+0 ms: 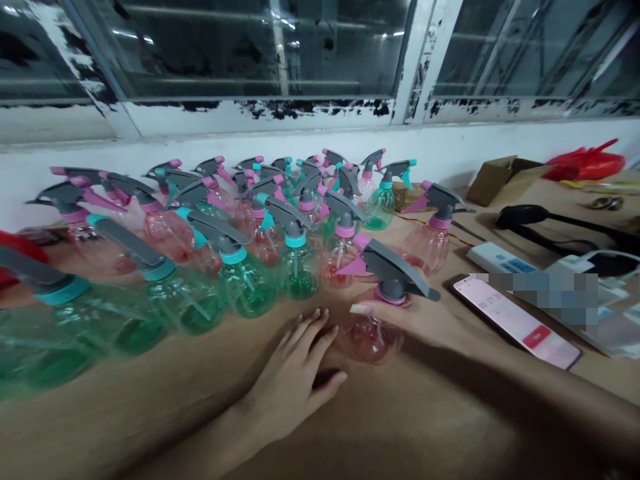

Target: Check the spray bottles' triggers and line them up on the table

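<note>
My right hand (425, 313) is closed around the neck of a pink spray bottle (370, 337) with a grey and pink trigger head. That bottle is close to the tabletop; I cannot tell whether it touches. Just left of it, my left hand (300, 373) lies with fingers spread and nothing in it. Beyond my fingertips stands a green spray bottle (299, 270) with a turquoise collar, and another green spray bottle (247, 283) is beside it. A separate pink spray bottle (427, 243) stands behind my right hand.
Several more pink and green spray bottles crowd the left and back of the table (200, 400). At right are a phone (515, 320), a white power strip (500, 257), black headphones (525, 217), an open cardboard box (505, 180) and a red plastic bag (587, 163). Windows rise behind.
</note>
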`<state>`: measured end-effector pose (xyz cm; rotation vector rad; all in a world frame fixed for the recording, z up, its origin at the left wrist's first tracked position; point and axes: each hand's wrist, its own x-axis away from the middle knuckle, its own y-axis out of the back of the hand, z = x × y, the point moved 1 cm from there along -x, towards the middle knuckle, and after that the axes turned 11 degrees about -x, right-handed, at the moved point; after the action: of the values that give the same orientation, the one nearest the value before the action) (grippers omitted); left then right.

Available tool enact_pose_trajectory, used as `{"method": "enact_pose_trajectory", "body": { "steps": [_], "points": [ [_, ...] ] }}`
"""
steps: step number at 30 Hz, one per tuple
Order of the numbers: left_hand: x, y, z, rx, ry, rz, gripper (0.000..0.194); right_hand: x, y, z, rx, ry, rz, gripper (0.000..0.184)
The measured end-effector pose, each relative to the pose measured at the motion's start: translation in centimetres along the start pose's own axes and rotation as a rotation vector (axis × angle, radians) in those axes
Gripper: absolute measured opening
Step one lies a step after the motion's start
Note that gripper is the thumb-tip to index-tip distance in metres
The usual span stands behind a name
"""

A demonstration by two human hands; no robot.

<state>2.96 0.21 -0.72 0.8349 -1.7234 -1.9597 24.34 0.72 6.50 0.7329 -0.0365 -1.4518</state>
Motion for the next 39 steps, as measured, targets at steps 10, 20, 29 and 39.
{"method": "enact_pose_trajectory", "body": {
  "steps": [10,20,29,39],
  "points": [
    [0.0,-0.2,0.1,0.004,-0.003,-0.029,0.054,2.5,0.6,-0.7,0.095,0.067,-0.010,0.044],
    [0.0,0.1,0.2,-0.052,-0.014,-0.071,0.051,2.2,3.6,-3.7,0.374,0.027,-0.237,0.061],
    [0.1,0.1,0.4,-0.069,0.001,-0.108,0.049,-1.7,4.1,-5.4,0.492,0.047,-0.313,0.065],
    [-0.3,0.1,0.5,-0.082,0.018,-0.113,0.048,-3.8,4.0,-6.1,0.514,-0.018,-0.310,0.054]
  ]
}}
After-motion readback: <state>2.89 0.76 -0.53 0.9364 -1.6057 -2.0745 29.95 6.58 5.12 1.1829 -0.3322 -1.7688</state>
